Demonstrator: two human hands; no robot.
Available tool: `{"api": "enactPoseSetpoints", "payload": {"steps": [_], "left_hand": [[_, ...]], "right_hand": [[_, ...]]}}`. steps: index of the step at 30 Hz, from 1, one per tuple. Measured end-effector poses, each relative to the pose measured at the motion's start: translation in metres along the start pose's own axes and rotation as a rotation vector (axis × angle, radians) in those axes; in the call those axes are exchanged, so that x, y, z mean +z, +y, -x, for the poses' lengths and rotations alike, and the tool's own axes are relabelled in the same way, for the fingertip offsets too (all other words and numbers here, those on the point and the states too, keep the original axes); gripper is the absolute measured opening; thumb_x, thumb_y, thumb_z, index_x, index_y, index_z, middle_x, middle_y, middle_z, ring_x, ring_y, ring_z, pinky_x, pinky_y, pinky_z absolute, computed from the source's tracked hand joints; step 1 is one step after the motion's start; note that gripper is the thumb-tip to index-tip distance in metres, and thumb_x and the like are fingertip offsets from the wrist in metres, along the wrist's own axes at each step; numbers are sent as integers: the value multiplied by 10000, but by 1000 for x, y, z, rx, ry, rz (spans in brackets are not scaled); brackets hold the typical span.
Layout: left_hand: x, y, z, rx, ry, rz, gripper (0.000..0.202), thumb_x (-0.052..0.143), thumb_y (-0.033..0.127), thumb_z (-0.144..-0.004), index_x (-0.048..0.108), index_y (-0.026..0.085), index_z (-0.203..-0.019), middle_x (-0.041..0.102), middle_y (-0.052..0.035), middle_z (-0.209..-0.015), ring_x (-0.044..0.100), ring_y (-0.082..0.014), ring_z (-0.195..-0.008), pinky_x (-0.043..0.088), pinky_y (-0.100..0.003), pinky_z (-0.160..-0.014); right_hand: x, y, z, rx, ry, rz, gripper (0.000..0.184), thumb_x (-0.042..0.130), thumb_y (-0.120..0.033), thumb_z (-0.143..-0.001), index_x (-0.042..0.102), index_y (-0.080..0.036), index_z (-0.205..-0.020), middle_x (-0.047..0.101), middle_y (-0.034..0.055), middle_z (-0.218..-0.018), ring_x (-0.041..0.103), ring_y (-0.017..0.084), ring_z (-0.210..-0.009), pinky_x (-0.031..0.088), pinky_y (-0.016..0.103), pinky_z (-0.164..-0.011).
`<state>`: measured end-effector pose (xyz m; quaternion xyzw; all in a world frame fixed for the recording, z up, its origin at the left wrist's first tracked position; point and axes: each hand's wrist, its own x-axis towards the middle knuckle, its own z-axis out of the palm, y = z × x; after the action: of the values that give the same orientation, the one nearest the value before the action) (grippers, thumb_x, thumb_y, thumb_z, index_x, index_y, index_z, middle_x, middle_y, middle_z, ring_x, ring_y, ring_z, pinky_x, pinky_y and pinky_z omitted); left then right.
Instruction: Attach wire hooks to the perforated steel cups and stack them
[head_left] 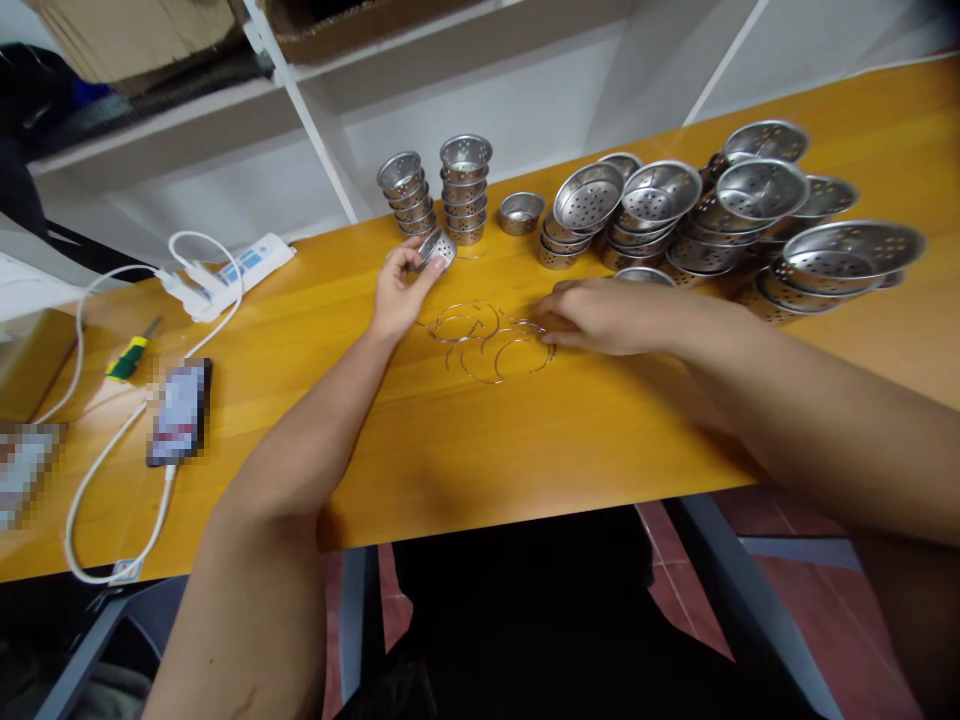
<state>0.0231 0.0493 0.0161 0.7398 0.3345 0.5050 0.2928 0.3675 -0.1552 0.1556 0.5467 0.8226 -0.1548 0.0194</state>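
My left hand [405, 285] is closed around a small perforated metal cup [437, 249], which it holds tilted just in front of two stacks of similar cups. Several thin wire rings and bent wire pieces [480, 345] lie loosely on the table between my hands. My right hand [592, 315] is at the right edge of this wire pile, its fingers curled and pinching at a wire ring [525, 340]. Its palm side is hidden from view.
Stacks of small cups [465, 190] and a single cup [522, 213] stand at the back. Larger perforated metal bowls [660, 200] in leaning stacks fill the right. On the left are a power strip [236, 280], a screwdriver [133, 352] and a phone [180, 410] with a white cable.
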Motion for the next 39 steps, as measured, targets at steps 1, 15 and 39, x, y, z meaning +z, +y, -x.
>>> {"api": "enactPoseSetpoints", "payload": {"steps": [1, 15, 39], "left_hand": [[0, -5, -1, -14, -4, 9, 872, 758, 1159, -983, 624, 324, -1196, 796, -142, -1636, 782, -326, -1612, 637, -654, -1476], [18, 46, 25, 120, -130, -133, 1144, 975, 836, -1045, 343, 424, -1905, 520, -178, -1907, 634, -474, -1816, 580, -718, -1538], [24, 36, 24, 127, -227, -18, 1107, 928, 944, -1021, 395, 429, -1844, 674, -148, -1760, 733, -439, -1730, 652, -699, -1466]], "right_hand": [[0, -5, -6, 54, -47, 44, 203, 812, -376, -1168, 958, -241, -1208, 932, 134, -1222, 856, 344, -1093, 579, 424, -920], [-1, -58, -19, 286, -77, 35, 152, 838, -246, -1130, 953, -162, -1184, 926, 208, -1156, 861, 348, -998, 496, 409, -808], [30, -9, -22, 31, 418, -715, 206, 876, -454, -1087, 881, -263, -1163, 916, 108, -1116, 833, 302, -978, 716, 461, -910]]}}
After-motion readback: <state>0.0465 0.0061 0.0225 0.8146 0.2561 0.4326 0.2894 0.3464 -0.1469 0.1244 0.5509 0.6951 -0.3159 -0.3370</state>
